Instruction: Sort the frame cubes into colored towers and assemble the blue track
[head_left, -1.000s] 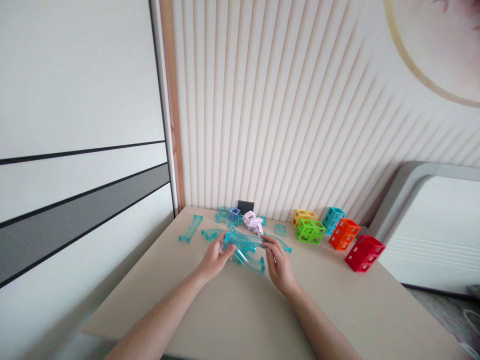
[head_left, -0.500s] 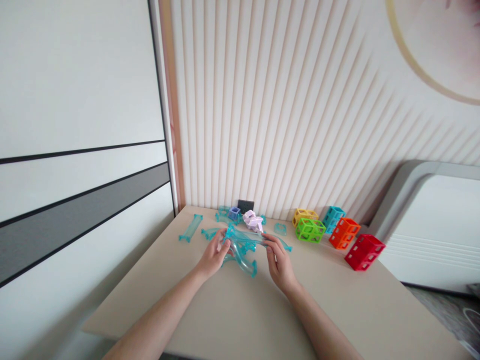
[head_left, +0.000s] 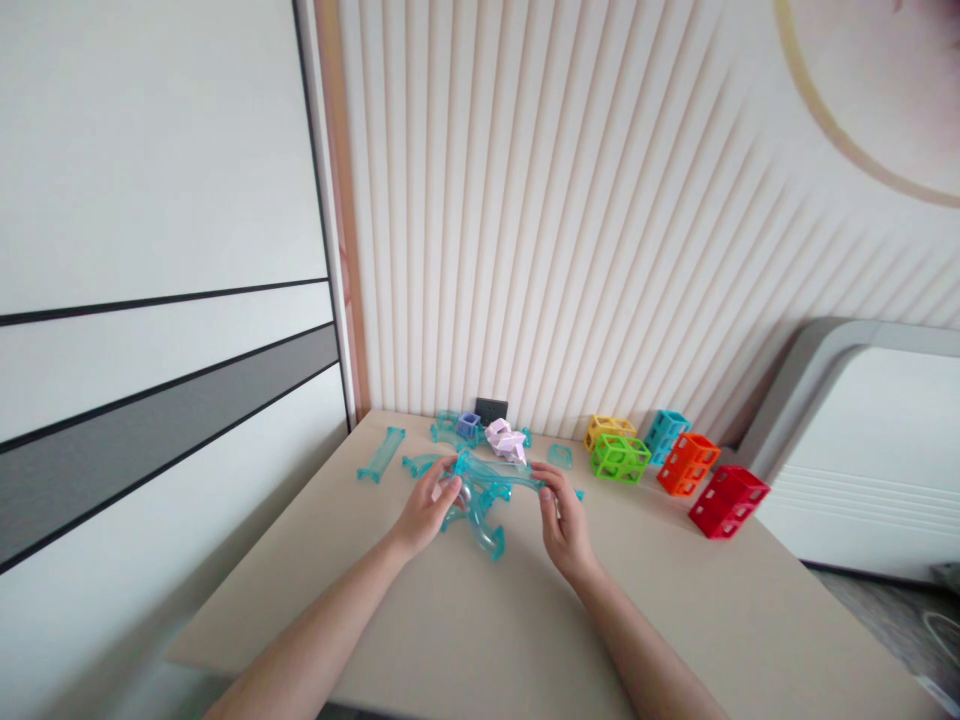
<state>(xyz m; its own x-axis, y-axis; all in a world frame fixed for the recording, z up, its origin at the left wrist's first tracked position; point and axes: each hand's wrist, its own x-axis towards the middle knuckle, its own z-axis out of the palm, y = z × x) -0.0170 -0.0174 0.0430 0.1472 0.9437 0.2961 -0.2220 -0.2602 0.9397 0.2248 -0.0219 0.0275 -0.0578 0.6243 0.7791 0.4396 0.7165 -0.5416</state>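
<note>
Between my two hands is a translucent teal track piece [head_left: 499,472], held level above the table. My left hand [head_left: 429,508] pinches its left end, where a curved clear tube piece [head_left: 480,520] hangs down toward me; whether the two are joined I cannot tell. Fingers of my right hand [head_left: 562,520] close on the track's right end, the thumb beneath. More teal pieces [head_left: 420,465] lie behind and under the hands, partly hidden. A pale lilac faceted piece [head_left: 506,440] rests just beyond the track.
On the table [head_left: 480,640], a straight teal track [head_left: 382,455] lies to the left. Window-sided blocks stand at the right: yellow [head_left: 600,428], green [head_left: 620,458], blue [head_left: 666,437], orange [head_left: 688,464], red [head_left: 729,502]. A purple cube [head_left: 468,425] and a black box [head_left: 491,411] sit by the ribbed wall.
The right hand has shifted slightly right along the track's end. The hanging curved tube has swung a little left and down. Both hands keep their hold.
</note>
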